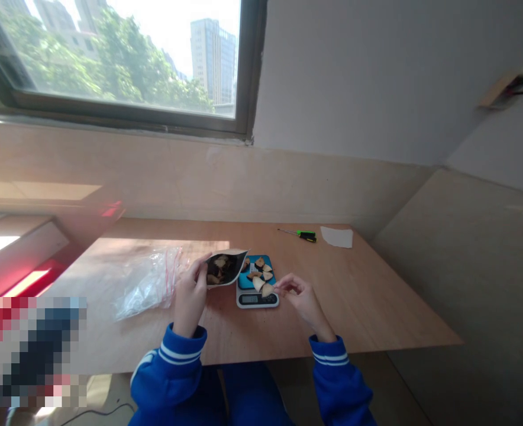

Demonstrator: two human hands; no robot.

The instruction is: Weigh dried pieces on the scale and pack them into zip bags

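My left hand [190, 294] grips a paper pouch [225, 267] with a pale lining, tilted open toward the scale. Dark and tan dried slices lie inside it. Just to its right stands a digital kitchen scale [257, 300] with a blue platform and a lit display at the front. Several pale, wedge-shaped dried pieces [258, 284] are piled on the platform. My right hand [300, 299] hangs close to the scale's right side, its fingertips pinched together and not touching the pieces. Nothing shows between those fingers.
A clear zip-top plastic bag [148, 284] lies on the wooden table [354, 307] left of my hands. A green-handled screwdriver [303, 235] and a white paper sheet [336, 236] sit near the far edge. Beyond the table are a wall and a window [110, 59].
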